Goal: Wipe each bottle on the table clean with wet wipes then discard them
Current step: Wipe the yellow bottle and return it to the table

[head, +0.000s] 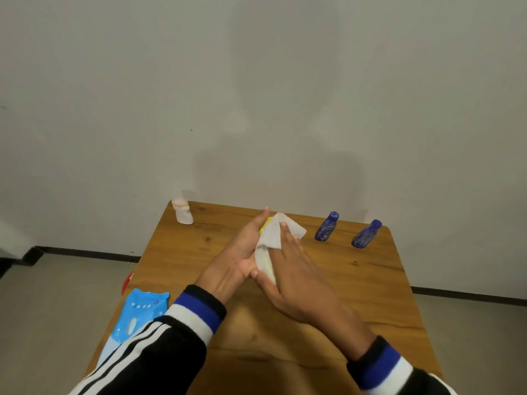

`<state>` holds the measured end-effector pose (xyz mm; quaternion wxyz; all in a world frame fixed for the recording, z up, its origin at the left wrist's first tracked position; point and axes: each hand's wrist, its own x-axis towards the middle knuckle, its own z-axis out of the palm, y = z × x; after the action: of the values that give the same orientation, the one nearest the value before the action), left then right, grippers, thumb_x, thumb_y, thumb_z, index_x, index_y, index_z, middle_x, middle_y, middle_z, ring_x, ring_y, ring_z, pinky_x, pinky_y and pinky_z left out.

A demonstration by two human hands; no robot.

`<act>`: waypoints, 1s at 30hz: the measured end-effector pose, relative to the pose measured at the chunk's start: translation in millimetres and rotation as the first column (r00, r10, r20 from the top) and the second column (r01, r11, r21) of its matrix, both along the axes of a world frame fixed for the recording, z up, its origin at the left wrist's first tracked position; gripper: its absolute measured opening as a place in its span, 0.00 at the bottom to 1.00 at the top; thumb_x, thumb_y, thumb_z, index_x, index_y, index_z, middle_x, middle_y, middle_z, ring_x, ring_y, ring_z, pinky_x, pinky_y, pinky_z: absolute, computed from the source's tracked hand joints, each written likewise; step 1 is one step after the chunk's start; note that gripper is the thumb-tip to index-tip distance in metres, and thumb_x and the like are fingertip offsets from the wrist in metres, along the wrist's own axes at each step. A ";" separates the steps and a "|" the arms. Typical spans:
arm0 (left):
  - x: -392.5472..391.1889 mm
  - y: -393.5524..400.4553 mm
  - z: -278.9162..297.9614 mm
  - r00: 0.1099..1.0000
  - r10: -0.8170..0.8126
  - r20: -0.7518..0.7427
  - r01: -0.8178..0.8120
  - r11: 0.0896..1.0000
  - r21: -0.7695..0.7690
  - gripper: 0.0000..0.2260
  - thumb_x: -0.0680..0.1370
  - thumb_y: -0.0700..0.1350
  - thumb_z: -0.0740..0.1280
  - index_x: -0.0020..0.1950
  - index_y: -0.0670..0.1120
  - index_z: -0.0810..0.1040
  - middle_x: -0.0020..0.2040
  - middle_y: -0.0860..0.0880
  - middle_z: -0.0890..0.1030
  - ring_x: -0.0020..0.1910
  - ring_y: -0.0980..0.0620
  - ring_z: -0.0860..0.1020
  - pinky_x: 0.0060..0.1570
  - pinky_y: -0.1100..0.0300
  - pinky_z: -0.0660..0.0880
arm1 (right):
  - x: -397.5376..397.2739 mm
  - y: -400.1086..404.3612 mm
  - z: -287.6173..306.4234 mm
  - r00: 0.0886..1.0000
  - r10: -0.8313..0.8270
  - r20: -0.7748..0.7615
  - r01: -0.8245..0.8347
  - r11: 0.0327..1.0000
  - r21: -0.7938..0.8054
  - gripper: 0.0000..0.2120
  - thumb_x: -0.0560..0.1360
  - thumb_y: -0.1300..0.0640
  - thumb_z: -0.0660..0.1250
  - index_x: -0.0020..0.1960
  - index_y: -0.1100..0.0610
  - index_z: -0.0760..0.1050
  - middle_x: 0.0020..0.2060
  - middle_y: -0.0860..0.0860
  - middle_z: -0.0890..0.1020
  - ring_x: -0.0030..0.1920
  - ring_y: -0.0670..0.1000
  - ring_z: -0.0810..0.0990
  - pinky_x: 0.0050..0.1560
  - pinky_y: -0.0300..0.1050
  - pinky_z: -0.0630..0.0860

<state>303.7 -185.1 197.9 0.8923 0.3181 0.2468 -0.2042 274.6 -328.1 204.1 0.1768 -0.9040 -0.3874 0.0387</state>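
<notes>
Wall (256, 81): plain grey, fills the upper half of the view. Floor (57, 280): grey, dark skirting along its far edge.

Worktop (356, 280): wooden, brown, rounded far-right corner.

Wipes pack (137, 315): light blue soft pack, lying flat at the worktop's near-left edge, partly under the left sleeve (159, 346) (black with white stripes, white and blue cuff).

Left hand (242, 252): palm turned inward, fingers extended forward along the left side of a yellow bottle (266, 223), thumb curled against its near end; holds the bottle above the worktop centre. Only slivers of yellow show, the rest is covered.

Right hand (293, 277): back facing up, fingers stretched over the wet wipe (273, 235) and pressing it onto the bottle; thumb underneath, near the left thumb.

Wet wipe: white, creased, draped over the bottle between both hands, one corner sticking out to the right.

Two blue bottles (326, 226) and (366, 234): dark translucent blue, standing near the far-right edge, well apart from the hands.

White bottle (182, 212): small, pale pinkish cap, standing at the far-left corner.

Red object (128, 280): only a sliver shows beyond the worktop's left edge (cannot tell what).
</notes>
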 end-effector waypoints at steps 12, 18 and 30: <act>-5.0 17.0 3.9 0.978 0.135 0.158 -0.135 0.991 -0.008 0.11 0.76 0.49 0.70 0.53 0.43 0.80 0.45 0.44 0.84 0.53 0.43 0.85 0.57 0.45 0.78 | -33.7 0.9 -5.3 0.999 0.050 0.006 -0.050 0.999 -0.018 0.34 0.81 0.40 0.47 0.80 0.58 0.46 0.78 0.54 0.36 0.78 0.49 0.32 0.78 0.52 0.41; -2.7 7.3 12.8 0.976 0.136 0.171 -0.131 0.991 -0.038 0.10 0.82 0.48 0.64 0.54 0.42 0.79 0.47 0.41 0.84 0.55 0.40 0.82 0.64 0.39 0.71 | -15.5 15.5 19.6 0.998 0.023 0.057 -0.025 0.999 0.031 0.35 0.79 0.50 0.56 0.80 0.59 0.47 0.80 0.56 0.41 0.78 0.50 0.32 0.79 0.54 0.47; -4.6 16.3 14.2 0.957 0.222 0.186 -0.225 0.974 -0.006 0.09 0.81 0.47 0.65 0.52 0.42 0.80 0.44 0.44 0.83 0.56 0.42 0.84 0.56 0.47 0.78 | -26.2 6.0 6.7 0.887 -0.113 -0.448 0.344 0.809 0.477 0.14 0.78 0.45 0.65 0.61 0.47 0.72 0.56 0.43 0.79 0.55 0.39 0.77 0.49 0.36 0.76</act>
<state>299.1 -168.8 212.1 0.9262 0.3127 0.1986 -0.0695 248.4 -322.1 210.8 0.5043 -0.8294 -0.2237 0.0883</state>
